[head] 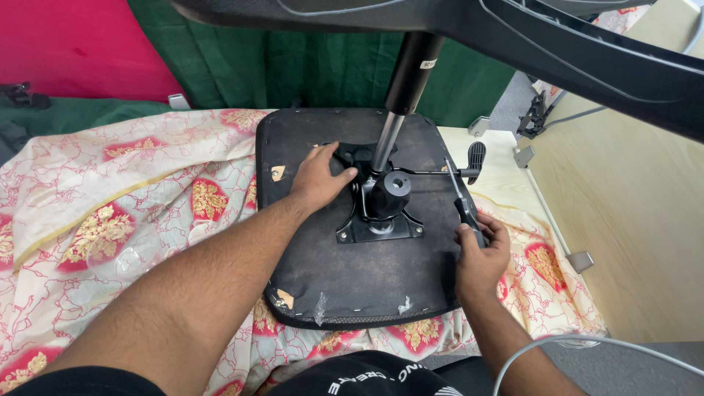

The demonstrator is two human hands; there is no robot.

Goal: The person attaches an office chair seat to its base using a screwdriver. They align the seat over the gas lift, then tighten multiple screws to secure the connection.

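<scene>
An upturned office chair seat (pixel 352 271) lies bottom-up on a patterned cloth. Its black metal tilt mechanism (pixel 381 205) is bolted at the middle, and a gas-lift column (pixel 402 95) rises from it to the star base (pixel 587 51) overhead. My left hand (pixel 319 178) rests flat on the mechanism plate, just left of the column. My right hand (pixel 480 253) grips the black handle of a screwdriver (pixel 460 198) at the seat's right edge, its shaft pointing away from me. A black lever paddle (pixel 476 159) sticks out to the right.
The floral red, gold and cream cloth (pixel 110 213) covers the table. A light wooden surface (pixel 631 220) with metal brackets lies to the right. Green and red fabric (pixel 220 66) hangs behind. A grey cable (pixel 587 345) curves at lower right.
</scene>
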